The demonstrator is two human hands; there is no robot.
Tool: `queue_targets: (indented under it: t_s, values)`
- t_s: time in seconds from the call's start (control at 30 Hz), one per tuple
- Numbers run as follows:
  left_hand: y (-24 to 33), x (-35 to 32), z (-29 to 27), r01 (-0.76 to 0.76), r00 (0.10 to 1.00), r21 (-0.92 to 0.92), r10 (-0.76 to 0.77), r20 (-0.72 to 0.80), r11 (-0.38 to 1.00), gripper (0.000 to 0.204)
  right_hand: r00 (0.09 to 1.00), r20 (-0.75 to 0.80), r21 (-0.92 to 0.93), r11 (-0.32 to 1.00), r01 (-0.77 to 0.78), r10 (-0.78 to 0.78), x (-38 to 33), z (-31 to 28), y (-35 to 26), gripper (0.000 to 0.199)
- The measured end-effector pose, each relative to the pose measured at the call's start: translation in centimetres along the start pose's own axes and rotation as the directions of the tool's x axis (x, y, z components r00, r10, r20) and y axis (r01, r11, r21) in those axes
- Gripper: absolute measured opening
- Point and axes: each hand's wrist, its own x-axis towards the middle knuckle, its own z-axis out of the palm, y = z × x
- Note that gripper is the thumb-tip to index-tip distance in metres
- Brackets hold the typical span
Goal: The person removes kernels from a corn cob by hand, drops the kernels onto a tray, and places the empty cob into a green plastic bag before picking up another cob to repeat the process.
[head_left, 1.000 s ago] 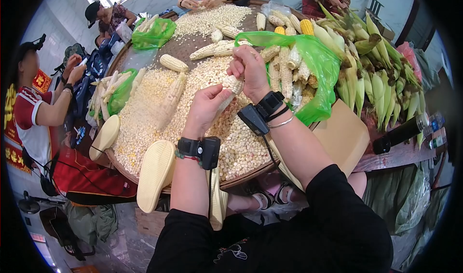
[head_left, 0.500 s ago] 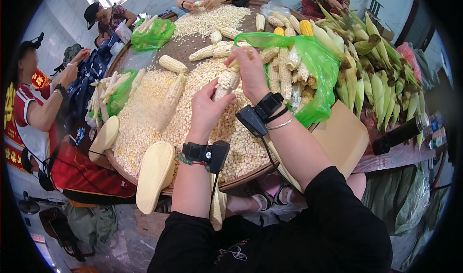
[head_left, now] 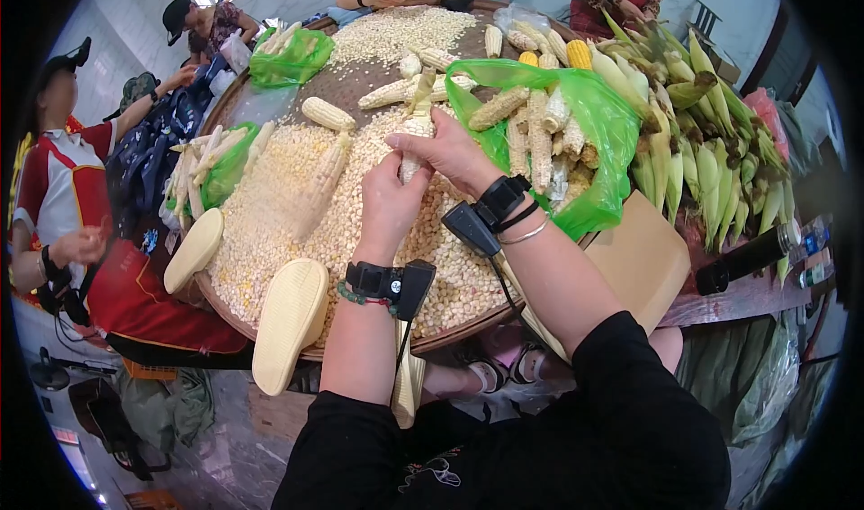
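Observation:
Between my two hands, above the kernel pile, is a white corn ear (head_left: pixel 418 123), roughly upright with its pale stalk end pointing away from me. My left hand (head_left: pixel 391 197) is closed on the near end. My right hand (head_left: pixel 457 153) wraps the ear from the right, its thumb lying across the side. Fingers cover much of the lower ear. Loose pale kernels (head_left: pixel 279 181) are heaped under and around both hands. Just right of my right hand, an open green plastic bag (head_left: pixel 612 118) holds several stripped cobs (head_left: pixel 538 136).
Whole white ears (head_left: pixel 328 115) lie on the round tray (head_left: pixel 373 67). Unhusked corn (head_left: pixel 711 168) is piled at right, beside a cardboard piece (head_left: pixel 639 262) and a black bottle (head_left: pixel 747 258). Pale slipper soles (head_left: pixel 290 325) lean at the near rim. Co-workers (head_left: pixel 67 177) sit around.
My right hand has slid from the stalk end down along the ear, baring the stalk. At left, a co-worker's raised hands have come apart, one now lower.

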Motion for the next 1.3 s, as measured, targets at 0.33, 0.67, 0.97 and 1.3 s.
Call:
queue_targets:
  t_s: [0.33,0.67,0.97,1.3]
  values:
    - [-0.1,-0.1,0.1,0.182,0.980,-0.233,-0.158,0.118,0.955,0.020,0.985,0.172,0.101,0.995,0.003,-0.020,0.6,-1.0,1.0,0.061]
    - [0.0,0.1,-0.4,0.182,0.983,-0.460,-0.159,0.090,0.869,0.022,0.937,0.341,0.161,0.987,0.028,-0.082,0.6,-1.7,0.9,0.073]
    - [-2.7,0.3,0.3,-0.235,0.943,0.330,0.297,-0.152,0.914,0.030,0.995,0.088,-0.092,0.995,-0.044,0.052,-0.6,0.3,-1.1,0.064]
    - [-1.2,0.3,-0.6,0.185,0.981,-0.241,-0.192,-0.007,0.953,0.034,0.938,0.341,0.275,0.960,-0.042,-0.057,0.0,-0.9,-0.1,0.059]
